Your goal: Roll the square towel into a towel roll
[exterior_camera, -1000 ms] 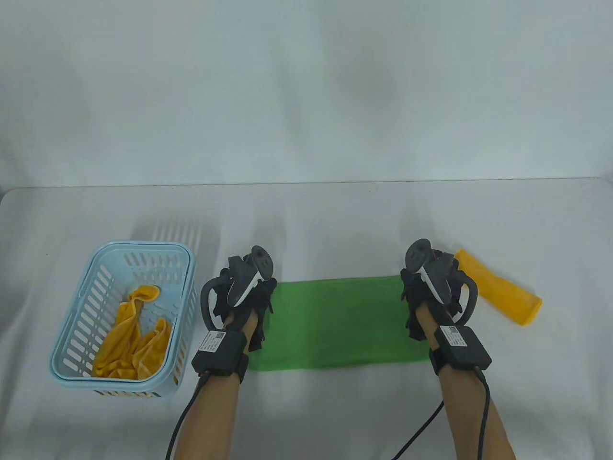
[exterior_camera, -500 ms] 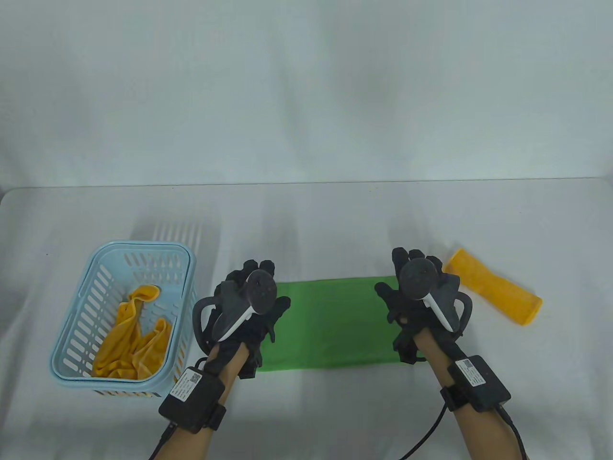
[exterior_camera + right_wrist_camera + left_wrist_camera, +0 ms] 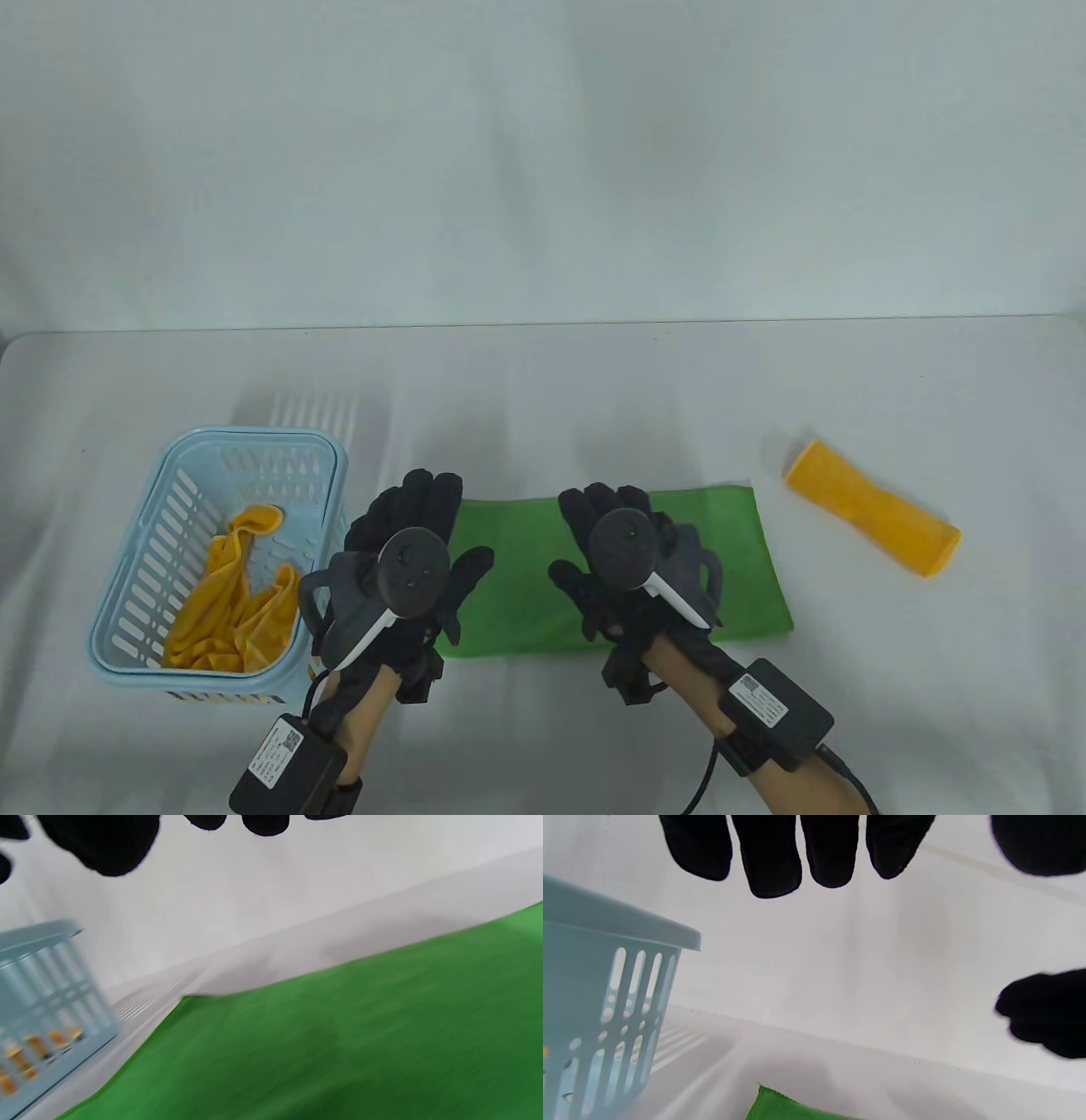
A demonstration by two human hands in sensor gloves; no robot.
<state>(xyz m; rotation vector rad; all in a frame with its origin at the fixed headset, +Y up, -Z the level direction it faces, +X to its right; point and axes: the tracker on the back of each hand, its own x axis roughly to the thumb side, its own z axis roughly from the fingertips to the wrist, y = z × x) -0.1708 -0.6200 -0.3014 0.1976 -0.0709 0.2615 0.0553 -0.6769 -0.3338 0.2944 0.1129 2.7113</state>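
green towel (image 3: 543,577) lies flat, long axis left-right.

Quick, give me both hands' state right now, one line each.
Left hand: open, fingers spread, holding nothing, at the green towel's left end.
Right hand: open, fingers spread over the towel's middle, gripping nothing.

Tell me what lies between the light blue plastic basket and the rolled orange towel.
The folded green towel, with the left hand and right hand over it, in the table view.
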